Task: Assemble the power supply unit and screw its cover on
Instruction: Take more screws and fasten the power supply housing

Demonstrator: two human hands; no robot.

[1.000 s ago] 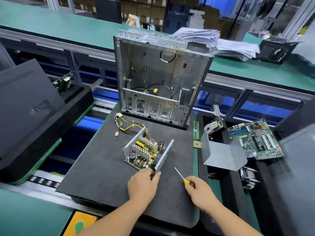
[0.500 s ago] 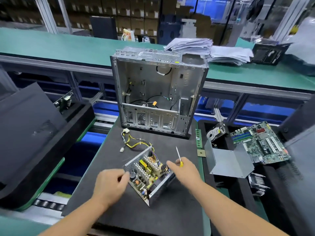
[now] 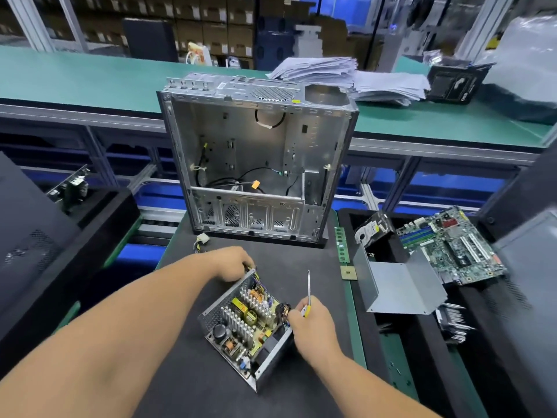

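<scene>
Open power supply unit (image 3: pixel 247 325) on mat (image 3: pixel 187 372) near front edge, computer case (image 3: pixel 256 164) upright at mat's back edge, cover (image 3: pixel 398 289) off mat's right edge, motherboard (image 3: pixel 452 245) behind cover, paper stack (image 3: pixel 346 76) on bench behind case

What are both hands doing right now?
Left hand: gripping the power supply unit's far corner.
Right hand: closed around a screwdriver.

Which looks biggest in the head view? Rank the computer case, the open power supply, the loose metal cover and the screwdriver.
1. Computer case.
2 and 3. Open power supply and loose metal cover: they look alike, and the supply lies nearer the camera, so no ranking.
4. Screwdriver, held in the right hand.
</scene>
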